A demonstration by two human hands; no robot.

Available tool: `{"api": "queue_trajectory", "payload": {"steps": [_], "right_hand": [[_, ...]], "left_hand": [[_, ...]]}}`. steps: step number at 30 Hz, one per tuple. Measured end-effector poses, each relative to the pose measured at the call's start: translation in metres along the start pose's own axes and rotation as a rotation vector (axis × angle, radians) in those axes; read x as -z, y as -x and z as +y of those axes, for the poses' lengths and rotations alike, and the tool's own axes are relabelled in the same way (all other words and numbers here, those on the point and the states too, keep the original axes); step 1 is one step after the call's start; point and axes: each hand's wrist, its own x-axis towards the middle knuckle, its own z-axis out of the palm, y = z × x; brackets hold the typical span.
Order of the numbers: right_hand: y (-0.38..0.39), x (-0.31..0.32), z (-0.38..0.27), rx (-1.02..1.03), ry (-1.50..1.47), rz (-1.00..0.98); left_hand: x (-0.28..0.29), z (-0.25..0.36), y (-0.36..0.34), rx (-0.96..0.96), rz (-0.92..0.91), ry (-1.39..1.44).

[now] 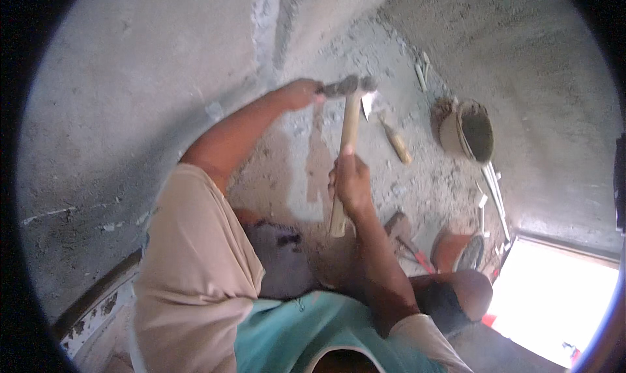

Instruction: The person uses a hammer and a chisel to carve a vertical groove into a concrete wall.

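Note:
My right hand (352, 180) is wrapped round the pale wooden handle of a hammer (350, 122), which stretches forward from me. Its dark metal head lies close to the fingers of my left hand (301, 94), beside the foot of the left wall. Those left fingers are closed; whatever they grip is hidden by blur and the hammer head. Just right of the hammer head shows a shiny pale blade (368, 105). A tool with a wooden handle (398, 147) lies on the floor to the right of the hammer.
Rubble and dust cover the floor. A grimy bucket (450, 135) stands by the right wall, with white pipes (497, 200) near it. Closer to me are a red-handled tool (417, 252) and an orange container (450, 250). Bright light enters through an opening (554, 295) at lower right.

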Motion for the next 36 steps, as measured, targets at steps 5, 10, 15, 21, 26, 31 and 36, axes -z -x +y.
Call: {"api": "queue_trajectory", "payload": {"steps": [5, 10, 15, 21, 26, 31, 36], "right_hand": [[0.019, 0.057, -0.093, 0.387, -0.119, 0.153], [0.017, 0.086, -0.187, 0.985, -0.246, 0.322], [-0.02, 0.034, -0.055, 0.649, 0.045, 0.289], [0.01, -0.005, 0.023, -0.014, -0.074, -0.043], [-0.014, 0.008, 0.05, -0.028, -0.069, 0.042], [-0.029, 0.024, 0.124, -0.294, 0.108, 0.061], [-0.033, 0.043, 0.113, -0.072, 0.691, 0.259]], "left_hand": [[0.003, -0.001, 0.005, 0.061, 0.036, -0.084], [0.013, 0.018, 0.011, 0.114, 0.044, -0.07], [0.005, 0.019, 0.005, 0.08, 0.065, -0.039], [-0.025, -0.004, 0.023, -0.046, 0.163, -0.078], [0.023, 0.019, 0.025, 0.215, 0.164, -0.079], [0.038, 0.016, 0.048, 0.27, 0.31, -0.075], [0.042, 0.022, 0.074, 0.412, 0.155, -0.112]]}}
